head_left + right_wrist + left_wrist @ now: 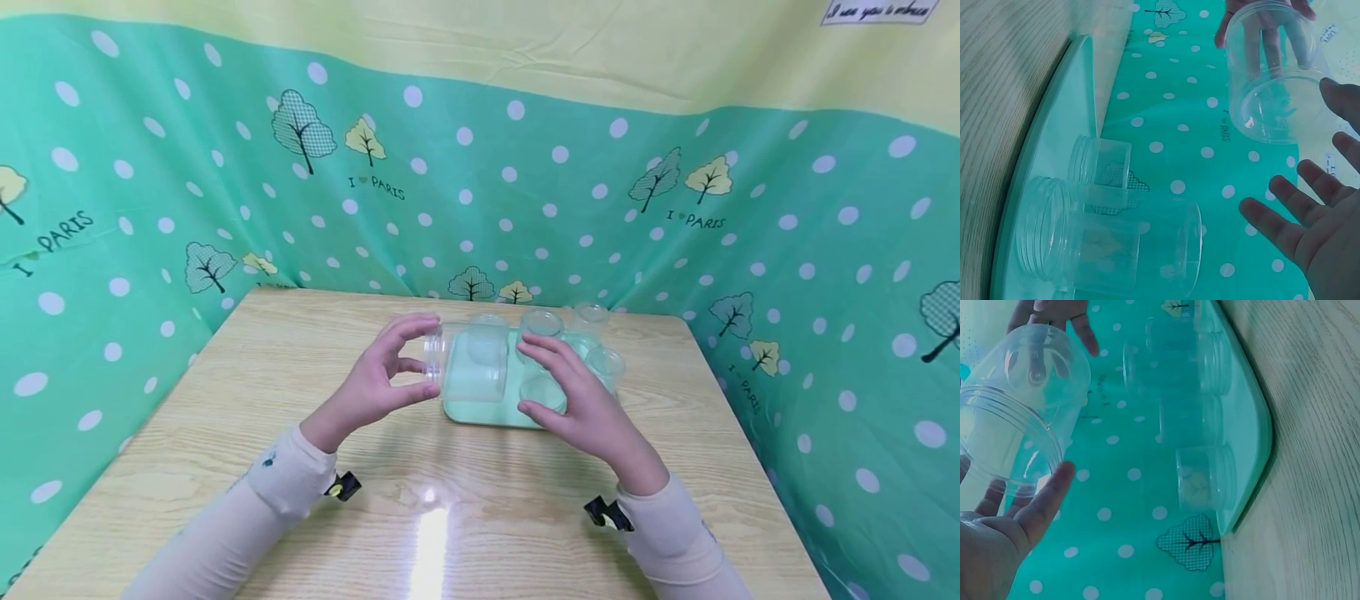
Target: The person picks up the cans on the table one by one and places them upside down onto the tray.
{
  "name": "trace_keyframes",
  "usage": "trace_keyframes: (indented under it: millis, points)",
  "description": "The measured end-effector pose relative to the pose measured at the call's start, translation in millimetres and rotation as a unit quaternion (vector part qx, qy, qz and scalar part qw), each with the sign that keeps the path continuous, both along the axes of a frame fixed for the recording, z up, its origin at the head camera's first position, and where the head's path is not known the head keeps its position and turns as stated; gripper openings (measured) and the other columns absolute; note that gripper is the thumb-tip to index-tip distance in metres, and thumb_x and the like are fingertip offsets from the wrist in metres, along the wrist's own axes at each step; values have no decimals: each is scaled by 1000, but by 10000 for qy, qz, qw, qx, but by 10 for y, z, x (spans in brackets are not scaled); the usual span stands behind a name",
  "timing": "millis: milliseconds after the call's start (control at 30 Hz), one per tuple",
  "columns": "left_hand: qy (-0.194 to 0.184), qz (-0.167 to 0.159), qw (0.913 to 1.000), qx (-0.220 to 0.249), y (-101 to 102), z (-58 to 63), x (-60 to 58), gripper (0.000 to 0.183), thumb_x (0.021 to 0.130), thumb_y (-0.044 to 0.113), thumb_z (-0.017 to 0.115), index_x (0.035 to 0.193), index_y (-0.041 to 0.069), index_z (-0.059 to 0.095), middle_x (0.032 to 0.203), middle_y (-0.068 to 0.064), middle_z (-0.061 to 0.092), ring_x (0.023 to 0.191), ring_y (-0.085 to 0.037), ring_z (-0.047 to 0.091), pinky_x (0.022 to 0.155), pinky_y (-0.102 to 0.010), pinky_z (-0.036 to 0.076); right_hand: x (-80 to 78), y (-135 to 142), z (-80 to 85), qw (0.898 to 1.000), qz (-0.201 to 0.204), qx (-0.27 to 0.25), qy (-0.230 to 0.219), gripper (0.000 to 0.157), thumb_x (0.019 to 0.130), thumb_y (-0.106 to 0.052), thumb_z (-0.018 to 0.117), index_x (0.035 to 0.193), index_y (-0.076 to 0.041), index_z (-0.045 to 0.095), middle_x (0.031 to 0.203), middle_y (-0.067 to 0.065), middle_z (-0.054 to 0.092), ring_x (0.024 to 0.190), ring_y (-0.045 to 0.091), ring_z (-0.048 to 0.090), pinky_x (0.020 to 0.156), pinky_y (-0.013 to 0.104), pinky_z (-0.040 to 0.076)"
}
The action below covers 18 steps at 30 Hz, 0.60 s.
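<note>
A clear plastic jar [474, 362] lies sideways in the air over the left part of a mint green tray [480, 414]. My left hand [382, 367] grips it round its threaded mouth, which faces left. In the left wrist view the open mouth of the jar [1007, 440] shows, with thumb and fingers at its rim. My right hand [581, 400] hovers to the right of the jar's base, fingers spread, holding nothing. From the right wrist view, the right hand's fingers [1279, 212] are apart from the jar [1279, 75].
Several clear jars stand mouth down on the tray, among them a tall jar [1116, 244] and a short jar [1200, 478]. The wooden table [300, 350] meets a green dotted curtain [420, 225] at the back and sides.
</note>
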State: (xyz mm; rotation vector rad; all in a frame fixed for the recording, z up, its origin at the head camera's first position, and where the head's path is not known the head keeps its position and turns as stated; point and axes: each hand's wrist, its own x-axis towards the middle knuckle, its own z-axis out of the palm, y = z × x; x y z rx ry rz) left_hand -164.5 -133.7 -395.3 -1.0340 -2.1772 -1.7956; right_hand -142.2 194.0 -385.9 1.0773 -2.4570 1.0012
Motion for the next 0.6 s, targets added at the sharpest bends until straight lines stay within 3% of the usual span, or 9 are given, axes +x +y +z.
trace_keyframes:
  millis: [233, 433, 600]
  points:
    - [-13, -190, 9998, 66, 41, 5, 42, 83, 79, -8, 83, 151, 11, 46, 156, -5, 39, 141, -23, 42, 92, -46, 59, -28, -7, -42, 9967, 396, -533, -466, 83, 87, -14, 83, 157, -16, 39, 163, 2, 32, 146, 22, 39, 111, 46, 48]
    - [35, -374, 9991, 184, 95, 1, 86, 82, 78, -9, 83, 149, 10, 46, 157, -8, 39, 142, -26, 42, 92, -46, 59, -35, -33, -46, 9806, 894, -1345, -1112, 87, 85, -2, 82, 158, -15, 36, 166, 7, 27, 149, 24, 35, 111, 48, 48]
    - [45, -434, 9987, 254, 116, -21, 100, 83, 77, -9, 84, 148, 10, 47, 157, -7, 38, 141, -26, 43, 91, -49, 59, -22, -54, -32, 9720, 1021, -1614, -1370, 89, 84, 3, 82, 158, -16, 35, 166, 11, 24, 150, 22, 34, 111, 48, 47]
